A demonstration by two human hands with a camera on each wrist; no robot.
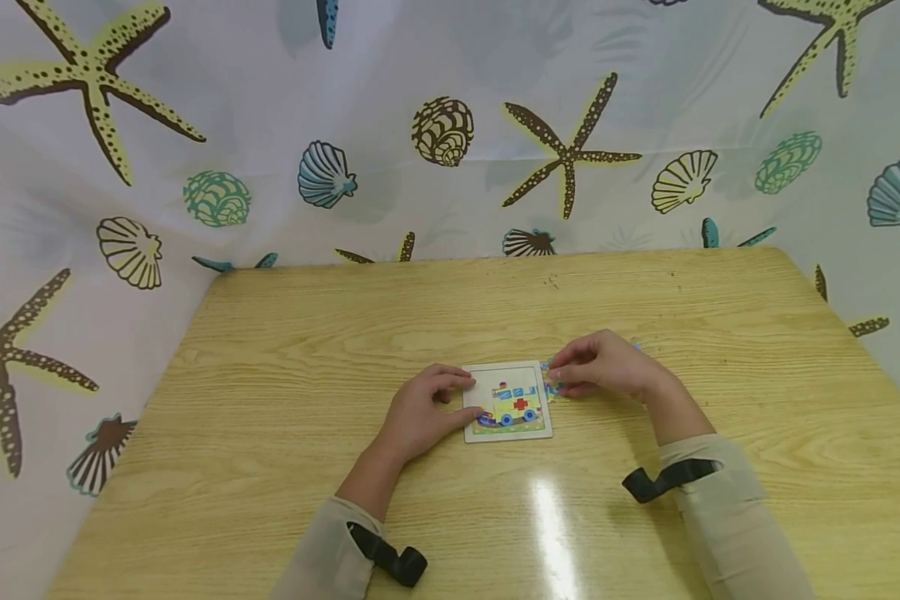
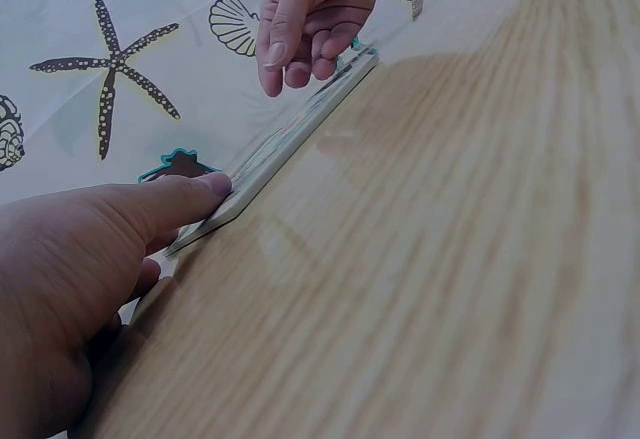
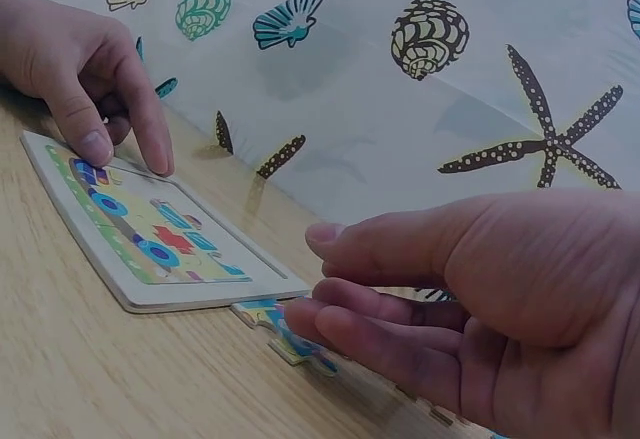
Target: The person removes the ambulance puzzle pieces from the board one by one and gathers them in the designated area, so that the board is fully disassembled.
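A square ambulance puzzle board (image 1: 508,437) with a pale frame lies flat on the table. The pieces set in it show a yellow ambulance (image 1: 504,408) with a red cross and blue wheels; its upper area is plain. My left hand (image 1: 420,412) rests on the board's left side, thumb on the lower picture and index finger by the upper corner. Just past the right edge, my right hand (image 1: 611,362) hovers with fingers loosely bent and thumb apart. Its lower fingertips are at a loose puzzle piece (image 3: 285,337) beside the frame; no piece shows between thumb and index finger.
More loose pieces (image 1: 637,346) lie partly hidden behind my right hand. The wood-grain table (image 1: 307,350) reaches back to a white curtain (image 1: 390,192) printed with shells and starfish. Black straps with cameras sit on both sleeves.
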